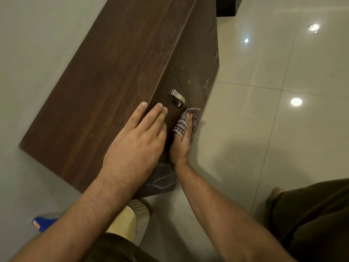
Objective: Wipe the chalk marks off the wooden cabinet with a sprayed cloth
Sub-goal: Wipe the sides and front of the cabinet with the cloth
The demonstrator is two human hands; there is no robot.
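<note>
Your right hand (182, 142) pressed the checked cloth (186, 121) against the cabinet's front face, fingers closed over the fabric, just below the metal handle (177, 98) near the front's lower edge; your left hand (139, 140) lay flat and open-fingered on the top's front edge, bracing; outward, the wooden cabinet (105, 87) showed faint pale smears on its top and along the far front; I judged wiping underway, with those hazy patches left; no spray bottle could be made out.

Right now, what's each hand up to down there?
Left hand flat on cabinet top. Right hand presses checked cloth to front, below metal handle. Nothing blocking.
</note>
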